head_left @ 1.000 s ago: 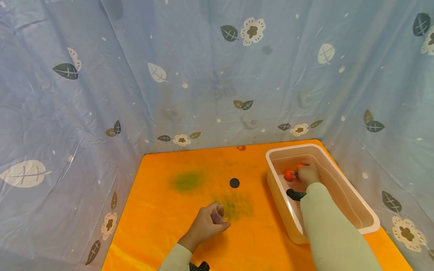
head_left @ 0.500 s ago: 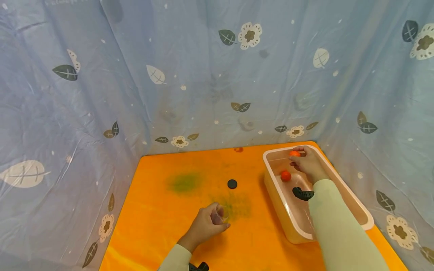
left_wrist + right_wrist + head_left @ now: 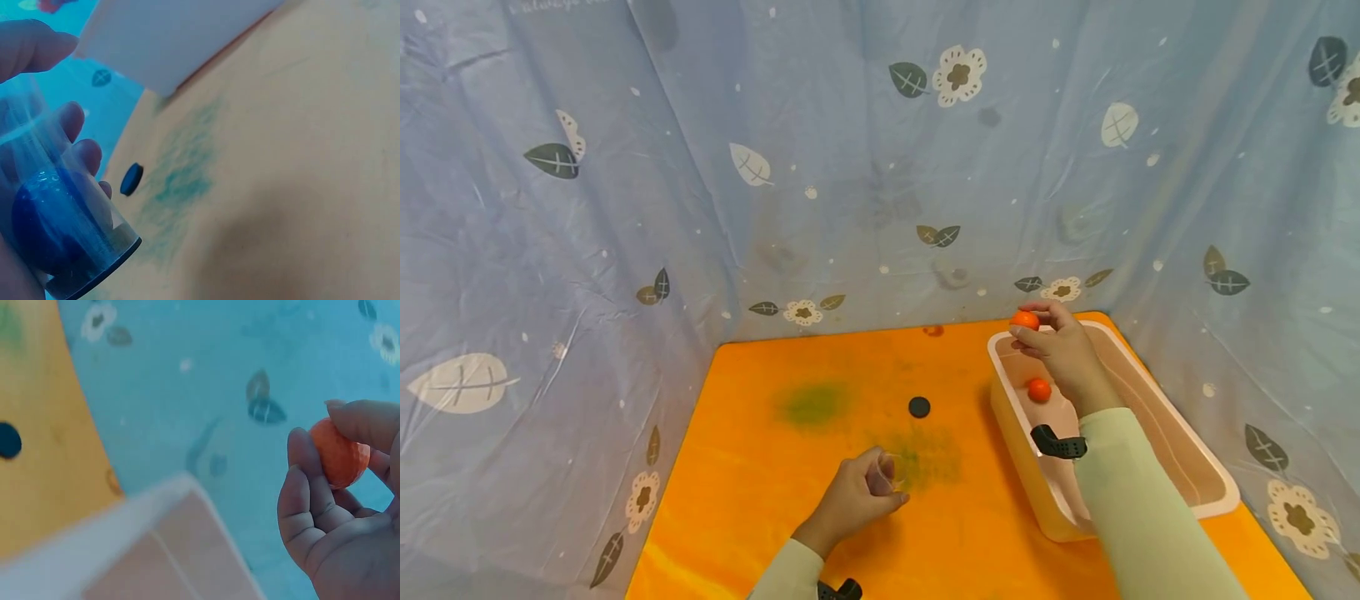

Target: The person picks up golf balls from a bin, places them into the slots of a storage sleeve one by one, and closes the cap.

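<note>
My right hand (image 3: pixel 1066 354) pinches an orange golf ball (image 3: pixel 1025 320) between thumb and fingertips, above the far left rim of the pale pink tub (image 3: pixel 1180 417). Its dimpled surface shows in the right wrist view. A second orange ball (image 3: pixel 1039 390) lies on the tub floor. My left hand (image 3: pixel 853 500) grips a clear tube (image 3: pixel 884 475) over the front middle of the table. The left wrist view shows a dark blue ball (image 3: pixel 53 219) inside that tube (image 3: pixel 37 134), near its dark-rimmed end. A black round cap (image 3: pixel 919 407) lies on the table beyond my left hand.
The orange table (image 3: pixel 737 517) carries green smudges (image 3: pixel 812 404). The tub stands along its right side. A blue curtain (image 3: pixel 850 167) with leaves and flowers encloses the back and both sides. Each wrist wears a black strap device (image 3: pixel 1058 443).
My right hand has lifted an orange ball from the tub and moved it up and left to the rim. The other orange ball stays inside. My left hand holds the tube in place.
</note>
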The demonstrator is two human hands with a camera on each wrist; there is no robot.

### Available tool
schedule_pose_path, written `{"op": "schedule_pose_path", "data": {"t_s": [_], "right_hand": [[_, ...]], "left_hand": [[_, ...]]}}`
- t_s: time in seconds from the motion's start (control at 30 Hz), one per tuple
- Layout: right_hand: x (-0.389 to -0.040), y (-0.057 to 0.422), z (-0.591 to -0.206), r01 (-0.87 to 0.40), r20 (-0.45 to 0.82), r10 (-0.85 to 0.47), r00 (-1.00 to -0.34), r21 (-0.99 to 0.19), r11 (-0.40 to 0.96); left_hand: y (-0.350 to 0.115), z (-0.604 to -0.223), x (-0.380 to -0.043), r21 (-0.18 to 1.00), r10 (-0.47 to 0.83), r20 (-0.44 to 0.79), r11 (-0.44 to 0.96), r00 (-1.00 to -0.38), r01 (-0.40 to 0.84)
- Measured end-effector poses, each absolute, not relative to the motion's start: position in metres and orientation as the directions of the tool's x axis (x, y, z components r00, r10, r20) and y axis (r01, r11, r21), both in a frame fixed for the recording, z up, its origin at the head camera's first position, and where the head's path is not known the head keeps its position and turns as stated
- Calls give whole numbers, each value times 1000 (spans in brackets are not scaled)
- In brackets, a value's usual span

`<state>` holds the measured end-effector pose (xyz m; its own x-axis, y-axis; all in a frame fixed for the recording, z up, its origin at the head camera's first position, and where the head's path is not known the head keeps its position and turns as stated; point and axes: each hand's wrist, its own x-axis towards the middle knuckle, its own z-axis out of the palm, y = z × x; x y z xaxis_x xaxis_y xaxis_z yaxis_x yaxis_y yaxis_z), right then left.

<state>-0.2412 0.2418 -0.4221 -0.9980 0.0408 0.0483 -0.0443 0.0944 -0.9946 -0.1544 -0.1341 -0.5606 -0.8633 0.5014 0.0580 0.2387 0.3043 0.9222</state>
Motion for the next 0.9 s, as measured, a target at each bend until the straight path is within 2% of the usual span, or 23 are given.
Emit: {"op": "schedule_pose_path", "data": {"t_s": [0.2,0.4,0.67,0.9], "right_hand": [[-225,213,-408,-119,118,-26,-993,-991,65],[-209,182,-410,-173,170,-113,-979,-985,22],[-192,147,-425,-163,148,-189,-971,-984,68],[-176,117,-450,-153,113,-318,-941,-983,103]], "left_hand": [[-134,-560,-157,922,501,63,302,-863,243],[-135,-559,-158,921,493,57,310,-868,236],[-132,-556,-161,926,499,53,300,-865,230],[-131,-560,-165,920,505,98,282,-857,271]]}}
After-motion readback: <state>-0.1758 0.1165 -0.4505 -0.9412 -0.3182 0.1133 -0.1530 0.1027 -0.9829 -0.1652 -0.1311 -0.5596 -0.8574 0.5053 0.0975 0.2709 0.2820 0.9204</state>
